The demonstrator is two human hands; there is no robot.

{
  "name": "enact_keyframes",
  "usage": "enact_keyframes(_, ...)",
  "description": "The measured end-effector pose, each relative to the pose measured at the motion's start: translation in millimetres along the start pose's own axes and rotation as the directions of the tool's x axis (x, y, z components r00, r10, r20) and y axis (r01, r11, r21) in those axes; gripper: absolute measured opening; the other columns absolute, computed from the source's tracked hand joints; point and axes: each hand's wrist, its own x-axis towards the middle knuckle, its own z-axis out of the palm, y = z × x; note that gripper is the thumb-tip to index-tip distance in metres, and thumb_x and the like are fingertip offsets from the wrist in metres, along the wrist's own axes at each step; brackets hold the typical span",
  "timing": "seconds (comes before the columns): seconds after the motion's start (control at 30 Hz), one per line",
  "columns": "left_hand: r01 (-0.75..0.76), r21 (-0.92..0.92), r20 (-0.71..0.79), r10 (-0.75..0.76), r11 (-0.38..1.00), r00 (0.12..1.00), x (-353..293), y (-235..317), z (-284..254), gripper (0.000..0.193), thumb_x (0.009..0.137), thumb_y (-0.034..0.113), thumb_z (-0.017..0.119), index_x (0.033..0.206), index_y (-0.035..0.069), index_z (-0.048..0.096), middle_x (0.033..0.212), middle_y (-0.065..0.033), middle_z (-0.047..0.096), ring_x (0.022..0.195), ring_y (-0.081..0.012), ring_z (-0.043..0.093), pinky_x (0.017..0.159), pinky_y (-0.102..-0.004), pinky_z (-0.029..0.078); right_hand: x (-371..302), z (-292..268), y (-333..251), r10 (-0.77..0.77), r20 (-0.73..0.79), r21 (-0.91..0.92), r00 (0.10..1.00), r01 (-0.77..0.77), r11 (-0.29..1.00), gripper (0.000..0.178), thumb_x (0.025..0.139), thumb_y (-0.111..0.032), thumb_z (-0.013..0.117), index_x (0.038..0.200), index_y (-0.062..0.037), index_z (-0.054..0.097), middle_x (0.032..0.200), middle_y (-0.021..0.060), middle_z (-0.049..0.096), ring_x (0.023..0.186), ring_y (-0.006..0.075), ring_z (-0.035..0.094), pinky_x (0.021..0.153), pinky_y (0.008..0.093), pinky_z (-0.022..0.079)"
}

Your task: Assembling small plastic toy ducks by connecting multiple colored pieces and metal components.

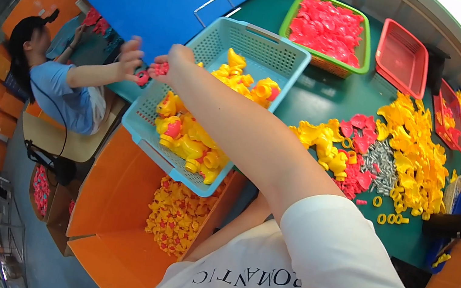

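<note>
Right hand pinches small pink pieces in my head view, reaching over the left rim of a light-blue basket that holds heaped yellow toy figures. Just beside those pieces I see a co-worker's hand at a pink ring. Left hand is out of my view, so I cannot tell its state. Yellow parts lie rightward on the green table.

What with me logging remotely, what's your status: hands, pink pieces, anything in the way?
Right hand holding pink pieces; left hand not visible. Yellow toys in blue basket, partly hidden by right forearm. Co-worker's hand close to the right one.
</note>
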Motion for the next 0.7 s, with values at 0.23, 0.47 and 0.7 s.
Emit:
enact_keyframes(0.23, -0.736, -0.265, -0.773, 0.319, 0.623, 0.549, 74.3, -6.1, 27.9, 0.022, 0.094, 0.013, 0.048, 0.107, -0.001, 0.059, 0.092, -0.0067, 0.065, 0.068, -0.0085, 0.056, 0.053, -0.0216, 0.046, -82.7, -69.4, -116.1, -0.205, 0.205, 0.044, 0.957, 0.200, 0.979, 0.037, 0.096, -0.022, 0.044, 0.104, 0.0143, 0.046, 0.091, 0.0265, 0.053, 0.078, 0.0378, 0.058, 0.075, 0.0506, 0.053)
enact_keyframes(0.47, -0.718, -0.226, -0.728, 0.375, 0.659, 0.574, 89.4, 25.8, 59.1, 0.025, 0.096, 0.014, 0.042, 0.108, 0.001, 0.059, 0.085, -0.0043, 0.066, 0.055, -0.0039, 0.049, 0.048, -0.0169, 0.039, -296.7, -310.6, -253.0, -0.265, 0.136, -0.747, 0.955, 0.274, 0.605, 0.022, 0.079, 0.003, 0.064, 0.099, 0.0099, 0.061, 0.097, 0.0182, 0.064, 0.091, 0.0260, 0.066, 0.084, 0.0322, 0.055)
enact_keyframes(0.7, -0.723, -0.164, -0.776, 0.364, 0.671, 0.514, 98.8, 50.8, 97.3, 0.035, 0.097, 0.025, 0.035, 0.111, 0.000, 0.057, 0.089, -0.0071, 0.065, 0.060, -0.0062, 0.052, 0.047, -0.0165, 0.037, -361.6, -445.0, -221.4, -0.349, -0.178, -0.956, 0.920, -0.078, 0.282, 0.019, 0.086, -0.015, 0.063, 0.089, 0.0032, 0.068, 0.081, 0.0094, 0.066, 0.076, 0.0144, 0.066, 0.067, 0.0256, 0.054)
